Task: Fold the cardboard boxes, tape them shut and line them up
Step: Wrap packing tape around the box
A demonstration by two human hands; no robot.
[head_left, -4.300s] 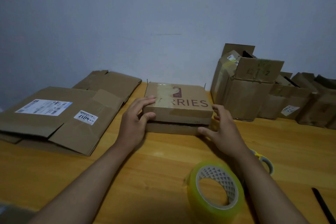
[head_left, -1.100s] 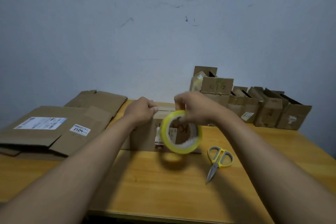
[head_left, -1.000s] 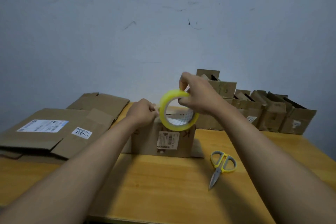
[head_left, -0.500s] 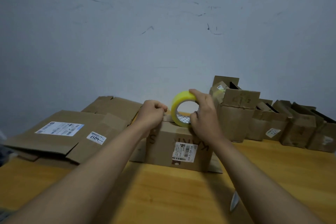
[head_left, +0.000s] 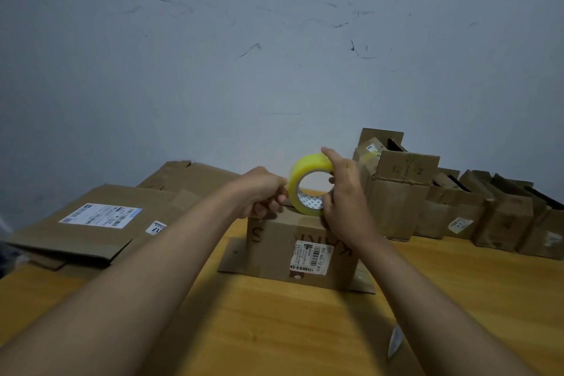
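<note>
Scuffed pale blue wall [head_left: 274,55] fills the upper half of the view, with a wooden table [head_left: 274,330] pushed against it. Near the middle of the table stands a box [head_left: 274,250], upright, with a white barcode label [head_left: 308,256] on its near face and hand-drawn letters partly hidden behind the right forearm. Its bottom flaps splay flat on the table on either side. The left hand [head_left: 259,195] sits at the box's top left edge with fingers curled tight; what they pinch is too small to make out, though it lies right beside the tape [head_left: 305,189]. The tape is a yellow-tinted roll standing on edge on top of the box. The right hand [head_left: 345,192] grips the roll, fingers wrapped over its outer rim and the thumb reaching into the core. The box's top face is mostly hidden by both hands. To the left lie flattened boxes [head_left: 100,223] in a loose pile with shipping labels, their left side cut off by the frame. To the right, a row of folded boxes [head_left: 442,208] runs along the wall, the farthest ones dim and cut off. At the lower right, a pale pointed tip [head_left: 395,342] shows beside the right forearm, the rest concealed.
</note>
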